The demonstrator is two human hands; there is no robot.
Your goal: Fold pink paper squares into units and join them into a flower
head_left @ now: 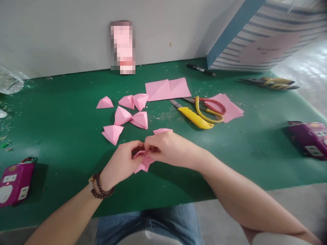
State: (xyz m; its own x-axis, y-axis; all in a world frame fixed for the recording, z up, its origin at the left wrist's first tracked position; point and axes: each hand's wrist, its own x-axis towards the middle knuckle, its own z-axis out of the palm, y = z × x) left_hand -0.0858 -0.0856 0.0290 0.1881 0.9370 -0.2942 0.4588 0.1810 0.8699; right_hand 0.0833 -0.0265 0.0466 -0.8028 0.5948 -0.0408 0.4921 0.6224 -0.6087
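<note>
Near the front of the green table, a folded piece of pink paper (144,164) is pinched between my two hands. My left hand (124,159), with a beaded bracelet at its wrist, grips its left side. My right hand (167,149) closes on its upper right part, and the fingers cover much of the fold. Just behind my right hand lies another pink paper piece (162,130), partly hidden. Several folded pink paper shapes (123,115) are scattered beyond my left hand. Flat pink sheets (158,90) lie farther back.
A yellow utility knife (195,116) and scissors (217,117) with red and yellow handles lie right of centre, by more pink sheets (231,109). Pliers (273,82), a pen (200,69) and a striped bag (255,44) are at the back right. Purple power strips (309,137) flank the table (68,136).
</note>
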